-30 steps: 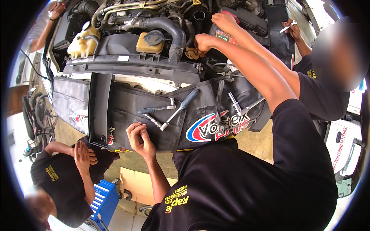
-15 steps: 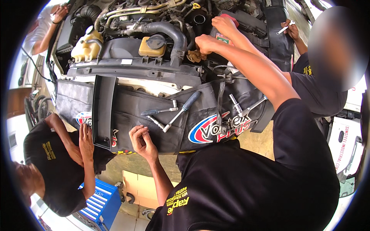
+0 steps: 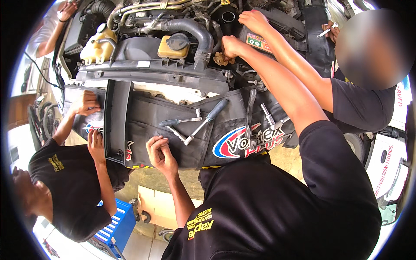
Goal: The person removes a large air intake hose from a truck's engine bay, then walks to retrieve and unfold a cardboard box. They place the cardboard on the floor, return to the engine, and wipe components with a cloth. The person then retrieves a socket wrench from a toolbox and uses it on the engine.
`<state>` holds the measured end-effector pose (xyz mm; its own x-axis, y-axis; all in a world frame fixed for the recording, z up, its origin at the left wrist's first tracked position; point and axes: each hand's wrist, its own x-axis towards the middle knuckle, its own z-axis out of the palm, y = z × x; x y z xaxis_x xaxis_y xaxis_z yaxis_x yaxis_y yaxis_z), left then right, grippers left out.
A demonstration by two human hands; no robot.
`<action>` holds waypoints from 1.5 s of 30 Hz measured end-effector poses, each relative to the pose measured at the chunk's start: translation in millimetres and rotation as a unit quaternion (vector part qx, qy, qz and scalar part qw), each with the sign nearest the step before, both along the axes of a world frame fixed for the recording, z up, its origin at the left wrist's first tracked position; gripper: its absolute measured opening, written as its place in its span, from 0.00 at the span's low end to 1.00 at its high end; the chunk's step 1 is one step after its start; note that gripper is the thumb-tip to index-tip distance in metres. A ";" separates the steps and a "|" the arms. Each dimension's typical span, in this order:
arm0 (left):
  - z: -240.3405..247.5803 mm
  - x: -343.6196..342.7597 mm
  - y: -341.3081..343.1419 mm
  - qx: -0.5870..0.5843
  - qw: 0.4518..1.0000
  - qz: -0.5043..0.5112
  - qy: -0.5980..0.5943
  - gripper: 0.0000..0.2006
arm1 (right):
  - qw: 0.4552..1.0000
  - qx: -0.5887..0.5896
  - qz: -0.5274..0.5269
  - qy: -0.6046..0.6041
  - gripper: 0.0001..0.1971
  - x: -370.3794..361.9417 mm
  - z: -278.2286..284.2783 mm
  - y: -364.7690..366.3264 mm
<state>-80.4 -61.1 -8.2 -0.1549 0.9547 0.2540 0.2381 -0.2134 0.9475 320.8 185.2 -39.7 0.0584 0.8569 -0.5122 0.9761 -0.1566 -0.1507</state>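
Note:
My right hand [image 3: 232, 46] reaches far into the engine bay, its fingers closed on a crumpled brown cloth [image 3: 222, 59]. It works beside the battery [image 3: 256, 41], near the thick black intake hose [image 3: 201, 43]. My left hand [image 3: 161, 154] hovers at the near edge of the black fender cover [image 3: 182, 149], fingers loosely curled, nothing visible in it. Ahead of it on the cover lie a blue-handled ratchet [image 3: 180, 122], a longer blue-handled ratchet [image 3: 208, 121] and a socket extension [image 3: 177, 134]. A co-worker's hand [image 3: 255, 21] rests by the battery's far side.
A long black plastic tray-like part [image 3: 116, 121] lies on the cover at left, with another co-worker's hands [image 3: 96, 145] beside it. More tools, including a socket extension [image 3: 267, 114], lie at right. A person at far right holds a wrench [image 3: 328, 29]. A blue tool cabinet [image 3: 116, 225] stands below.
The left co-worker's second hand has come up onto the fender cover. Red material under the right co-worker's hand no longer shows, and more of the battery label is visible. My hands barely moved.

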 end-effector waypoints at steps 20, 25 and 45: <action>2.6 -0.1 0.7 0.022 0.999 -0.014 0.026 0.05 | 0.995 -0.018 -0.101 0.019 0.12 -41.5 34.9 -23.6; -1.0 -3.2 3.9 0.027 0.999 -0.024 0.025 0.06 | 0.974 -0.020 -0.168 0.153 0.14 -21.4 28.6 -28.3; -0.8 -1.6 3.5 0.022 0.999 -0.035 -0.003 0.06 | 0.989 0.060 0.133 0.025 0.13 6.9 -22.0 -4.3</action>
<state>-82.0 -57.6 -9.0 -0.0904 0.9514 0.2944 0.2163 -0.2698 0.9383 327.6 180.8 -61.7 -0.2012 0.8932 -0.4022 0.9710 0.1276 -0.2022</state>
